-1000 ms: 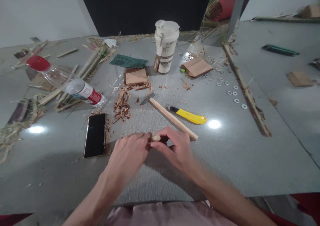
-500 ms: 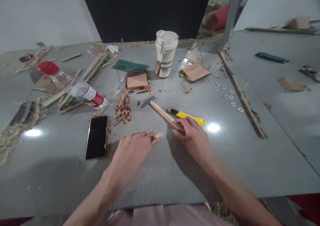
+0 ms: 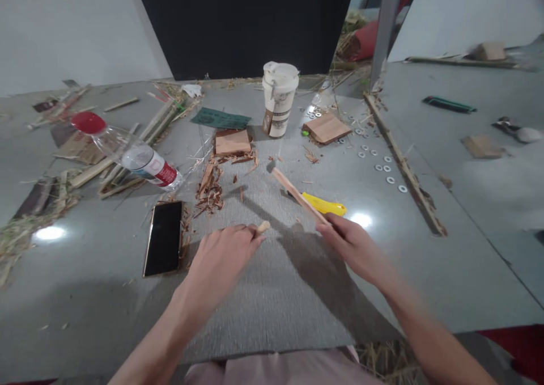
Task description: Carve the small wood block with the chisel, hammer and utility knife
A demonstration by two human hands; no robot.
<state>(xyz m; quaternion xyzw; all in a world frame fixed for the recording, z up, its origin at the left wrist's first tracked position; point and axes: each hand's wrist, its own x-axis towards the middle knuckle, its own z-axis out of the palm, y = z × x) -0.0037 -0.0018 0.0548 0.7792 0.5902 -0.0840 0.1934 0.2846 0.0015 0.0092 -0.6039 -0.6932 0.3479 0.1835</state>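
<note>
My right hand [image 3: 346,235] is closed around the handle of a small hammer [image 3: 296,191], raised off the table with its head pointing away from me. In my left hand [image 3: 227,252], closed near the middle of the table, is a short pale wooden piece [image 3: 264,226]; only its rounded end shows past the fingers and the rest is hidden. Just beyond the hammer handle lies a yellow utility knife [image 3: 323,203], partly covered by it. To the left of my left hand, a phone [image 3: 163,237] lies face up with its screen dark.
A lidded paper cup [image 3: 279,98] stands at the back between two wooden blocks [image 3: 233,142] [image 3: 326,128]. A red-capped bottle [image 3: 140,157] leans over wood strips at left. Wood shavings [image 3: 210,189], scattered washers [image 3: 385,168] and a long strip [image 3: 406,166] lie on the table.
My right hand has lifted the hammer off the table and moved slightly right. My left hand still holds the wooden piece, now tilted up a little. The view has shifted slightly.
</note>
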